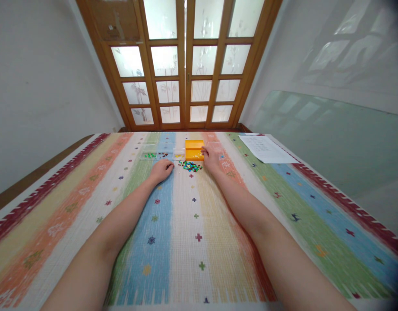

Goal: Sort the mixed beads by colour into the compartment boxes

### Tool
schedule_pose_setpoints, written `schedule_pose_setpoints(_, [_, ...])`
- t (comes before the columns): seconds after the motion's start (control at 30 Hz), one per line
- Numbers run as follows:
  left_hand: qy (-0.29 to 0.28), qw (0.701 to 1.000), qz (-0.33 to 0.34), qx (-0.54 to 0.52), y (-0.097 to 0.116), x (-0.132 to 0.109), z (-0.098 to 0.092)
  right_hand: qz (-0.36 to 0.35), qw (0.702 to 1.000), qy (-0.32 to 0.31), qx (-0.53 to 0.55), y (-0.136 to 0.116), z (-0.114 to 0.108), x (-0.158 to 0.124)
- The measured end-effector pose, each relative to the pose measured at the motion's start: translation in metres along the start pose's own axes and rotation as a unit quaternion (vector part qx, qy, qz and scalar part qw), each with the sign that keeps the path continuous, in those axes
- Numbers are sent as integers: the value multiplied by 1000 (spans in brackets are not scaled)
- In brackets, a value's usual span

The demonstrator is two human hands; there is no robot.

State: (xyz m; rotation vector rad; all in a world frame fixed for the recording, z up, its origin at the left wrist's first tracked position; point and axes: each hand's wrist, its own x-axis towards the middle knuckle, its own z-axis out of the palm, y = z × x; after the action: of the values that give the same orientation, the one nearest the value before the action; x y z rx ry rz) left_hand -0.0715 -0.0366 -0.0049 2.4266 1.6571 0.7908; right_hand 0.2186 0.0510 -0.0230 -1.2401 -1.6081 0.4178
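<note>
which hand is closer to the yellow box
Right: the right hand is at the right edge of the yellow box; the left hand is apart, to its left and nearer the camera.

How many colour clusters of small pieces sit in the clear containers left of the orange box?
3: green pieces farthest left, dark brown pieces in the middle, yellow pieces nearest the orange box. No further cluster looks hidden there.

The scene was looked at through a single head-worn camera, by which the multicoloured striped tablecloth (186, 242) was viewed forward and down from its near edge. The person's bare left hand (162, 171) and bare right hand (210, 157) were shown small near the middle of the view, well away from the lens, while the tall brown wooden doors with frosted glass panes (188, 65) were faced beyond the far edge.
</note>
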Motion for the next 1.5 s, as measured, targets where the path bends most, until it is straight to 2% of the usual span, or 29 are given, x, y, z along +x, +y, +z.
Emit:
schedule_pose_setpoints(0.13, [0, 1000, 1, 0, 0, 0, 1, -17, 1000, -9, -18, -4, -3, -1])
schedule_pose_setpoints(0.23, [-2, 1000, 3, 1, -1, 0, 1, -48, 996, -47, -52, -16, -6, -6])
schedule_pose_setpoints(0.37, [1, 1000, 11, 4, -3, 1, 2, -123, 975, -167, -74, -39, -1, -18])
schedule_pose_setpoints(0.47, [2, 1000, 6, 7, -5, 2, 3, -201, 938, -271, -85, -57, 7, -29])
schedule_pose_setpoints(0.53, [5, 1000, 4, 7, -6, 2, 3, -252, 910, -312, -107, -67, 10, -35])
schedule_pose_setpoints(0.7, [9, 1000, 4, 2, -7, 2, 3, -320, 884, -296, -167, -77, 9, -41])
schedule_pose_setpoints(0.97, [11, 1000, 7, 3, -6, 1, 2, -341, 867, -324, -163, -77, 12, -43])
schedule_pose_setpoints(1.13, [11, 1000, 12, 10, -5, 1, 2, -346, 868, -322, -154, -78, 13, -44])
schedule_pose_setpoints(1.27, [8, 1000, 8, 11, -5, 1, 1, -315, 896, -287, -124, -73, 13, -43])
schedule_pose_setpoints(1.5, [-4, 1000, -5, 14, -3, 2, -1, -184, 963, -178, -80, -50, 10, -30])
